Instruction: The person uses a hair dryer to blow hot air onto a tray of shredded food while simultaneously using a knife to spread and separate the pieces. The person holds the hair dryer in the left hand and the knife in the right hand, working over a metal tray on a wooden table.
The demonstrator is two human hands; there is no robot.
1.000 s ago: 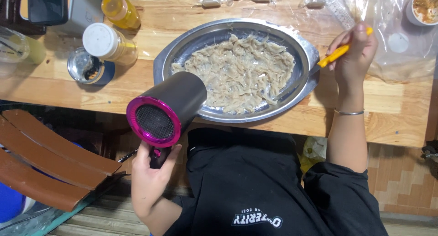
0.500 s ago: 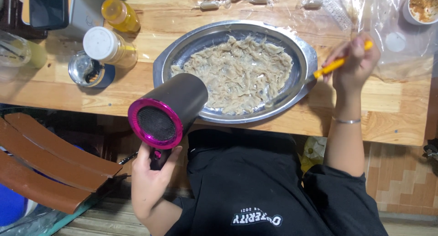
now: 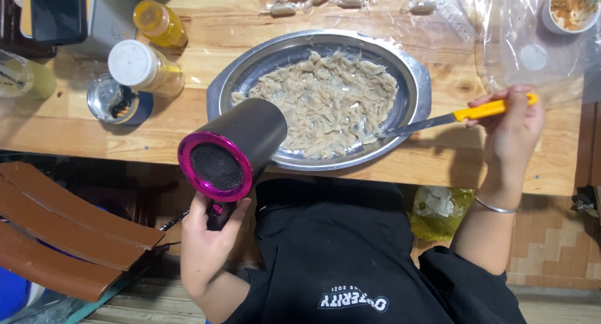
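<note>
My left hand (image 3: 210, 239) grips the handle of a black hair dryer (image 3: 235, 145) with a magenta rear ring. Its nozzle points at the near edge of an oval metal tray (image 3: 418, 80). The tray holds a spread layer of pale, shredded, dough-like pieces (image 3: 319, 102). My right hand (image 3: 513, 127) holds a knife (image 3: 438, 118) by its yellow handle, just right of the tray. The blade lies over the tray's right rim and its tip touches the pale pieces.
On the wooden table, left of the tray, stand a white-lidded jar (image 3: 141, 67), a yellow bottle (image 3: 159, 22) and a small metal tin (image 3: 116, 102). Clear plastic sheeting (image 3: 526, 42) and a small bowl (image 3: 570, 8) lie far right. Brown chair slats (image 3: 69, 236) are lower left.
My right hand has swung the knife down and left, so the blade now reaches into the tray. The hair dryer has stayed almost in place.
</note>
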